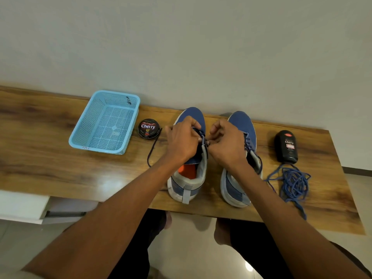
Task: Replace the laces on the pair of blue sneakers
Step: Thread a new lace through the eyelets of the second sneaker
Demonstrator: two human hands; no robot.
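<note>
Two blue sneakers stand side by side on the wooden table (50, 158), toes toward the wall. Over the left sneaker (188, 178) both hands work at the eyelets. My left hand (182, 139) grips the shoe's upper and a dark lace (153, 148), whose free end trails left across the table. My right hand (226, 143) pinches the same lace near the tongue. The right sneaker (239, 125) carries a blue lace through its eyelets. A tangled pile of blue laces (293, 184) lies to the right of that shoe.
A light blue plastic basket (86, 125) sits at the left. A round black polish tin (148, 128) lies between basket and left sneaker. A black liquid polish bottle (286, 147) lies at the right. The table's near edge is just under the heels.
</note>
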